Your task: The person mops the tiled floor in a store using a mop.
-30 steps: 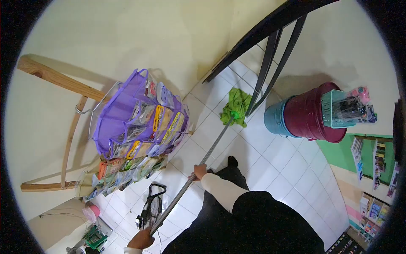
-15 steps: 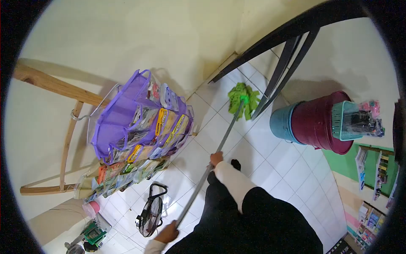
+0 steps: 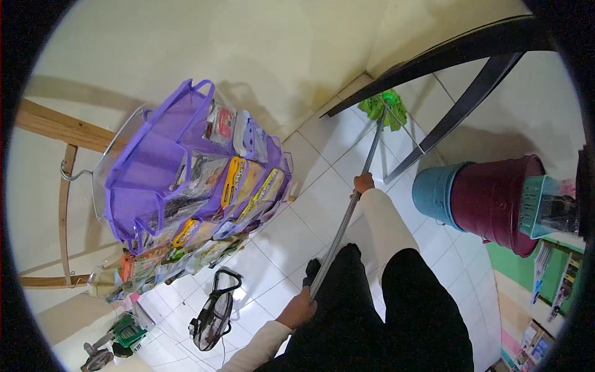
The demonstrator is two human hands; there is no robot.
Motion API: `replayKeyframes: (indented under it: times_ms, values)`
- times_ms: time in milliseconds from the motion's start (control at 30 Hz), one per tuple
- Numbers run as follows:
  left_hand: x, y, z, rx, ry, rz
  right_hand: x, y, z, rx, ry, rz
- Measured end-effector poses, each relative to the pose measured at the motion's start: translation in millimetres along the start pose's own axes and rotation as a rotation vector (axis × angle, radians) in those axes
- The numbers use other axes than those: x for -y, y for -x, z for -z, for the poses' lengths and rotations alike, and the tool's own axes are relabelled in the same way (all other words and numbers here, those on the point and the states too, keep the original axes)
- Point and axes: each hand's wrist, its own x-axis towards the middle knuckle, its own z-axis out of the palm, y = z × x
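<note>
A mop with a grey metal handle (image 3: 341, 232) reaches from near my body to the tiled floor ahead. Its green mop head (image 3: 395, 118) lies near the wall corner, partly hidden behind a dark bar (image 3: 455, 59). My left hand (image 3: 297, 309) is closed around the lower end of the handle in view, close to my leg. Farther up the handle, my right hand (image 3: 364, 183) grips it with the arm stretched forward.
A purple hanging organizer (image 3: 152, 164) full of packets hangs from a wooden rack (image 3: 65, 127) at left. Below it, a black fan (image 3: 212, 313) lies on the floor. Blue (image 3: 437, 192) and maroon buckets (image 3: 496, 201) and a green basket (image 3: 532, 204) are at right.
The mop head has moved farther forward and right, in under the dark bars. Both hands have gone forward and right with the handle, and the view has shifted.
</note>
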Motion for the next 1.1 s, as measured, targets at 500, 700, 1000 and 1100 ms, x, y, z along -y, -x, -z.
replayKeyframes:
  times_ms: [500, 700, 1000, 1100]
  values:
    - [150, 251, -57, 0.021, 0.182, 0.307, 232, 327, -90, 0.083, -0.476, -0.392]
    - [129, 378, -17, -0.023, 0.253, 0.369, 282, 443, -123, 0.544, -1.012, -0.72]
    - [62, 438, 103, -0.034, 1.379, -0.498, 354, 437, -50, 0.713, -1.044, -0.635]
    - [-4, 400, 108, -0.141, 1.23, -0.871, 389, 462, 61, 0.594, -0.364, -0.195]
